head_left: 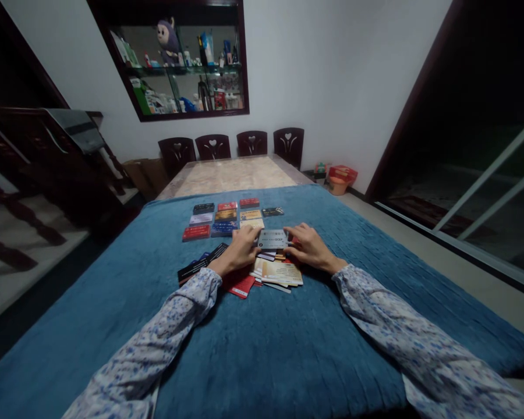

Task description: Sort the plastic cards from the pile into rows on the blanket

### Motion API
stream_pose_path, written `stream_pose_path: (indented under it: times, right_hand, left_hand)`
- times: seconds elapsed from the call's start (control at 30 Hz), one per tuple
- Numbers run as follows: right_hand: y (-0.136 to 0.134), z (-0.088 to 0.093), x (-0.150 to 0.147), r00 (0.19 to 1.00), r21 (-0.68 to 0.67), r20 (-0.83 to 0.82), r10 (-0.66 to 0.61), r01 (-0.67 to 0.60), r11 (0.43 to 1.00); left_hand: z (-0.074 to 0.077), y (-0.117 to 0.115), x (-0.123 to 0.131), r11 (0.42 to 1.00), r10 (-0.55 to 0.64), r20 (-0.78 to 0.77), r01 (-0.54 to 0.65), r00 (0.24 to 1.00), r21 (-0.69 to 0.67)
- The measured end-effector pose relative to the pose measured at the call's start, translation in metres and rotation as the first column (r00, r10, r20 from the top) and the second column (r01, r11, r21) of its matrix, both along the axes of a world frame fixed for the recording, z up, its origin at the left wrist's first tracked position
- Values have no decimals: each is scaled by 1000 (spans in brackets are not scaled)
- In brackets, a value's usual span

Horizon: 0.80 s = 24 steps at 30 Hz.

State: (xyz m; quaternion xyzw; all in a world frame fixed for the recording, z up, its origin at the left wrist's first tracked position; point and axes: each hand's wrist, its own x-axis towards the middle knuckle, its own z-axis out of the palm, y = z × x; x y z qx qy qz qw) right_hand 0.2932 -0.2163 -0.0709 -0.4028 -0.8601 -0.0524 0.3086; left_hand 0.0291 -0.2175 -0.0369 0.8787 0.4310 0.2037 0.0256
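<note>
Both my hands hold one grey card (272,238) by its short ends, just above a loose heap of cards (276,271) on the blue cloth (262,343). My left hand (239,249) pinches the card's left end; my right hand (308,247) pinches its right end. More cards from the heap stick out under my left wrist, dark ones (201,265) and a red one (241,285). Beyond my hands, several cards lie face up in neat rows (227,216).
The blue cloth covers the near part of a long table (231,174) with a marbled top. Several dark chairs (212,145) stand at its far end. A wall shelf (183,64) hangs above. A staircase (35,174) is at left, a glass door (484,192) at right.
</note>
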Motion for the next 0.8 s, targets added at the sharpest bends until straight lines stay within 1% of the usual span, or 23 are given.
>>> stream_pose_path:
  times: [0.2, 0.3, 0.43, 0.6, 0.8]
  right_hand:
    - [-1, 8, -1, 998, -37, 52, 19, -17, 999]
    - [-1, 12, -2, 995, -63, 97, 13, -7, 998]
    - [-3, 20, -6, 987, -113, 160, -3, 21, 993]
    - [-6, 35, -15, 972, -221, 236, 5, 48, 974]
    - [-3, 48, -33, 960, -258, 281, 23, 53, 965]
  left_hand:
    - [3, 0, -2, 999, 2, -30, -3, 1000, -33]
    - [4, -1, -4, 999, -6, -29, 5, 1000, -46]
    - [10, -4, -6, 995, 16, -50, -21, 999, -96]
    - [18, -11, -11, 987, 39, -91, -53, 995, -152]
    - [23, -12, -25, 983, 61, -150, -85, 987, -161]
